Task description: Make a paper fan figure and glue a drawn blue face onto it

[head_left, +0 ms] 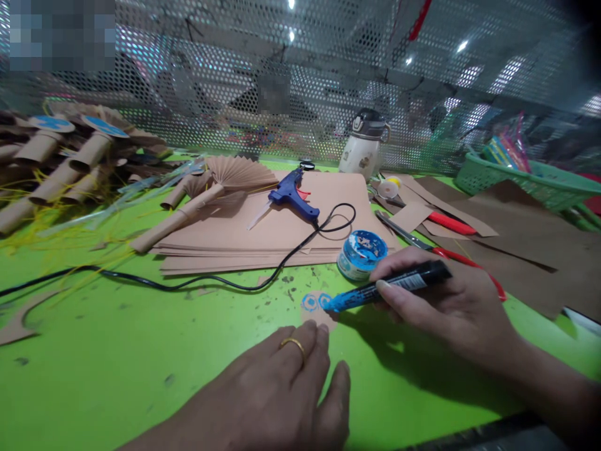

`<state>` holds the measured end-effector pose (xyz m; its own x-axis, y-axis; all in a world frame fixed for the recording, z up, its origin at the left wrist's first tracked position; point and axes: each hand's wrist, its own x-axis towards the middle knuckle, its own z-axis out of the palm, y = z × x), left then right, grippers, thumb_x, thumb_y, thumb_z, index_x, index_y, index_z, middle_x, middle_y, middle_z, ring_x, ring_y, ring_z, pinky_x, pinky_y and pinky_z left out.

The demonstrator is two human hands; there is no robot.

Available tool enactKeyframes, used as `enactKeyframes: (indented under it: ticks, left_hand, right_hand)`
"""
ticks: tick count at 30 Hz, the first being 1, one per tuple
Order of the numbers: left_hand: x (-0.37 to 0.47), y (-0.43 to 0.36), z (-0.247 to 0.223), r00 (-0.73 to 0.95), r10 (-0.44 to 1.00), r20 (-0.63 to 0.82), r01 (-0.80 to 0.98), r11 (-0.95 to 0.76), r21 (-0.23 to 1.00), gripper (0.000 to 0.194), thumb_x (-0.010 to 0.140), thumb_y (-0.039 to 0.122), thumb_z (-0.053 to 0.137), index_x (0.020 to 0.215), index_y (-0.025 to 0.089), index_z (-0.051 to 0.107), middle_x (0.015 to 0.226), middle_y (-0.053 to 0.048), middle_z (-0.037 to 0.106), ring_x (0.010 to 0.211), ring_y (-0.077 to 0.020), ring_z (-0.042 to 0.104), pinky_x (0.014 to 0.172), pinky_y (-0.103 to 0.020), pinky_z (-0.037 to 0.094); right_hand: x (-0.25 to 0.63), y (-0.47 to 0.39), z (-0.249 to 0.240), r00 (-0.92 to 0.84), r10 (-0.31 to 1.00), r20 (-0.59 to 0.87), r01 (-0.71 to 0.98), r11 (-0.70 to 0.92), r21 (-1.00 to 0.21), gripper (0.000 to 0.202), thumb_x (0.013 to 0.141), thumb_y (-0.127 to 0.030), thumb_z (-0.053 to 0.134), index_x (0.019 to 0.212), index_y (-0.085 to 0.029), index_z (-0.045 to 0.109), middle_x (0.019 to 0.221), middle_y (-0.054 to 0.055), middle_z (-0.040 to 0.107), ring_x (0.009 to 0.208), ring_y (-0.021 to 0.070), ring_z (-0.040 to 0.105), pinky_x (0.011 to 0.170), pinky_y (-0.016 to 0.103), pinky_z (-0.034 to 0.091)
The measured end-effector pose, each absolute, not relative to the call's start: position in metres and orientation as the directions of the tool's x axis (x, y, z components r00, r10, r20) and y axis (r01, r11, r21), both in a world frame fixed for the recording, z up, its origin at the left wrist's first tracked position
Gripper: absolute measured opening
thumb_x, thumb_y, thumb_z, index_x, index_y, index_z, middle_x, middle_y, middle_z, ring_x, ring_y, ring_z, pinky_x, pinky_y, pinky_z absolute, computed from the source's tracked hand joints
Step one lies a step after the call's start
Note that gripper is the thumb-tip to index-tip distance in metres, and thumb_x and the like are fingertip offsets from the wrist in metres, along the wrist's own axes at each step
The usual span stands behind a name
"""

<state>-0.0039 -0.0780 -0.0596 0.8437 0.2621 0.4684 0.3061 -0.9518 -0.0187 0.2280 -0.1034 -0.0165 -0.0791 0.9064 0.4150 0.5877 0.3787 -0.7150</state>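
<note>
Paper disc [312, 314] partly beneath the left hand [287, 388], fingers together, thumb apart, seems light, apt to slide, best pinned by its near edge; right hand [451, 313] pinches a marker [407, 282].

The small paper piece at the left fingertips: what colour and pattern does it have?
The paper piece is light brown with blue rings; see the head view.
</note>
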Motion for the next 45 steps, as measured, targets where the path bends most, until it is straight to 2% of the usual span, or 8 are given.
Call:
enactKeyframes:
  ticks: [8, 13, 17, 22, 31, 39, 45]
  left_hand:
    - [-0.0034, -0.0794, -0.0578, 0.846, 0.245, 0.473, 0.300, -0.953, -0.043, 0.029, 0.095, 0.026, 0.035, 0.099, 0.011, 0.060, 0.104, -0.017, 0.068, 0.101, -0.0253, 0.064, 0.088, -0.040, 0.054]
    - [-0.0033, -0.0782, -0.0562, 0.850, 0.235, 0.471, 0.288, -0.957, -0.042, 0.024, 0.094, 0.024, 0.040, 0.099, 0.012, 0.059, 0.104, -0.017, 0.068, 0.100, -0.0250, 0.064, 0.091, -0.040, 0.052]
    - [-0.0034, -0.0764, -0.0551, 0.853, 0.245, 0.461, 0.287, -0.958, -0.022, 0.022, 0.093, 0.024, 0.041, 0.100, 0.013, 0.059, 0.105, -0.016, 0.068, 0.101, -0.0250, 0.064, 0.091, -0.039, 0.053]
    - [-0.0039, -0.0779, -0.0545, 0.844, 0.269, 0.465, 0.297, -0.955, 0.014, 0.021, 0.093, 0.024, 0.042, 0.099, 0.013, 0.059, 0.106, -0.017, 0.068, 0.101, -0.0250, 0.064, 0.093, -0.040, 0.052]
    - [-0.0047, -0.0767, -0.0532, 0.856, 0.264, 0.445, 0.284, -0.959, 0.023, 0.022, 0.093, 0.024, 0.042, 0.100, 0.013, 0.059, 0.106, -0.017, 0.067, 0.102, -0.0254, 0.064, 0.091, -0.039, 0.053]
    - [-0.0058, -0.0775, -0.0550, 0.862, 0.251, 0.440, 0.278, -0.961, 0.003, 0.024, 0.094, 0.025, 0.041, 0.102, 0.013, 0.060, 0.106, -0.017, 0.068, 0.100, -0.0264, 0.065, 0.088, -0.040, 0.054]
    - [-0.0042, -0.0779, -0.0543, 0.846, 0.261, 0.464, 0.287, -0.958, 0.016, 0.025, 0.094, 0.024, 0.039, 0.100, 0.012, 0.060, 0.106, -0.018, 0.068, 0.101, -0.0259, 0.064, 0.091, -0.040, 0.053]
  right_hand:
    - [0.2260, -0.1028, -0.0134, -0.022, 0.876, 0.482, 0.651, 0.378, -0.658, 0.006, 0.079, -0.014, 0.063, 0.077, -0.020, 0.064, 0.066, -0.002, 0.063, 0.052, 0.0083, 0.056, 0.051, 0.018, 0.045]
    - [0.2255, -0.1022, -0.0120, 0.045, 0.861, 0.507, 0.644, 0.363, -0.674, 0.006, 0.080, -0.016, 0.063, 0.075, -0.021, 0.064, 0.068, -0.001, 0.064, 0.054, 0.0113, 0.059, 0.052, 0.022, 0.048]
    - [0.2245, -0.1025, -0.0128, 0.031, 0.880, 0.475, 0.634, 0.350, -0.690, 0.008, 0.080, -0.018, 0.062, 0.072, -0.020, 0.063, 0.066, 0.001, 0.064, 0.053, 0.0132, 0.058, 0.051, 0.025, 0.048]
    - [0.2241, -0.1025, -0.0142, 0.001, 0.893, 0.450, 0.613, 0.355, -0.706, 0.004, 0.080, -0.017, 0.063, 0.078, -0.019, 0.065, 0.063, -0.001, 0.061, 0.048, 0.0103, 0.055, 0.044, 0.021, 0.043]
    - [0.2268, -0.1005, -0.0141, 0.024, 0.890, 0.455, 0.644, 0.334, -0.688, 0.009, 0.080, -0.021, 0.063, 0.071, -0.019, 0.063, 0.064, 0.000, 0.063, 0.050, 0.0103, 0.057, 0.049, 0.022, 0.046]
    - [0.2275, -0.1021, -0.0143, 0.122, 0.864, 0.488, 0.647, 0.303, -0.700, 0.005, 0.082, -0.020, 0.063, 0.076, -0.019, 0.064, 0.060, -0.001, 0.061, 0.046, 0.0104, 0.057, 0.044, 0.021, 0.047]
    - [0.2256, -0.1017, -0.0156, 0.063, 0.872, 0.485, 0.636, 0.339, -0.693, 0.006, 0.082, -0.020, 0.063, 0.075, -0.019, 0.064, 0.061, -0.001, 0.062, 0.048, 0.0113, 0.058, 0.047, 0.022, 0.047]
